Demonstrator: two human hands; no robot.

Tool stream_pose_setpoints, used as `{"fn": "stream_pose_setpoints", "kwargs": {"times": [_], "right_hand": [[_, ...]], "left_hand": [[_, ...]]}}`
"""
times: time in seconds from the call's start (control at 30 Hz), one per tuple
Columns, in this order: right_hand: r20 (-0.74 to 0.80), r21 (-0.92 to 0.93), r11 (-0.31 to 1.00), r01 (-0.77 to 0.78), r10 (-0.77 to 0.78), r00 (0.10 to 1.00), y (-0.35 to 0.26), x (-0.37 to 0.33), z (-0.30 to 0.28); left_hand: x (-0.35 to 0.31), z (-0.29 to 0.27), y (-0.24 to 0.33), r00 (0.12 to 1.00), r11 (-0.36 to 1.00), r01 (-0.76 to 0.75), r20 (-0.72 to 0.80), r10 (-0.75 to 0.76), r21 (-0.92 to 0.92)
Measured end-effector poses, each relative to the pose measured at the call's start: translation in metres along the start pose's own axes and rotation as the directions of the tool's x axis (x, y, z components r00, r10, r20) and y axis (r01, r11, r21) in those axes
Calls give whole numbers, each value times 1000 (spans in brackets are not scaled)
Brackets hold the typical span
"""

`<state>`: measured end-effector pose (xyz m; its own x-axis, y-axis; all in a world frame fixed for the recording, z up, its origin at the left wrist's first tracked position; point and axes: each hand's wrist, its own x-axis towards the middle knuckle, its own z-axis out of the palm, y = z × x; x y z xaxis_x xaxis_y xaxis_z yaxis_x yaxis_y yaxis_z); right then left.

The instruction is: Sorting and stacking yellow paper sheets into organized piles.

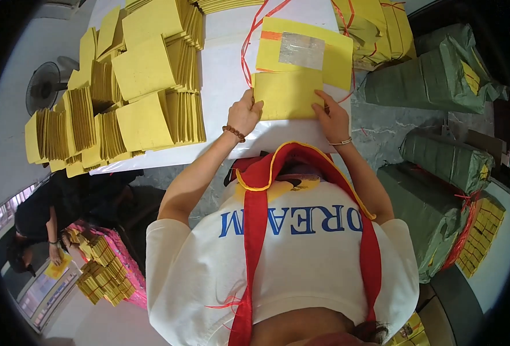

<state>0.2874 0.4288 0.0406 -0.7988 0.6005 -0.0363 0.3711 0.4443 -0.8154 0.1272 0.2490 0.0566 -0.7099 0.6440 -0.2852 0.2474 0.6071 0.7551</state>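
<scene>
A yellow paper bundle (286,96) lies near the front edge of the table, held at both sides. My left hand (245,114) closes on its left edge, thumb on top. On the opposite edge, my right hand (331,119) pinches the near corner area. Just beyond, partly covered by the bundle, is a larger yellow sheet (337,55) with a silver rectangle (302,51) and orange marks. Red plastic string (244,55) runs beneath and around these papers. How thick the held bundle is cannot be seen from above.
Many fanned yellow paper stacks (145,69) cover the table's left side. Tied yellow bundles (376,34) sit at the far right. Green wrapped packages (425,86) stand on the floor to the right. At lower left, another person (53,230) handles yellow paper beside a pink container (122,259).
</scene>
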Motion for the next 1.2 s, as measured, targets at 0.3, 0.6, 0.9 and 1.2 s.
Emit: {"fn": "stream_pose_setpoints", "kwargs": {"times": [0.3,0.6,0.9,1.2], "right_hand": [[2,-154,986,-71,73,997,-6,5,3],[-48,-208,976,-62,53,997,-12,2,7],[-79,-215,976,26,-43,996,-3,1,12],[126,-537,736,413,-415,901,-25,10,18]], "left_hand": [[7,3,-9,998,995,12,-60,-18,-94],[2,7,30,700,673,-613,-110,706,415],[13,46,9,797,590,-514,94,596,623],[13,48,9,838,524,-468,170,518,711]]}}
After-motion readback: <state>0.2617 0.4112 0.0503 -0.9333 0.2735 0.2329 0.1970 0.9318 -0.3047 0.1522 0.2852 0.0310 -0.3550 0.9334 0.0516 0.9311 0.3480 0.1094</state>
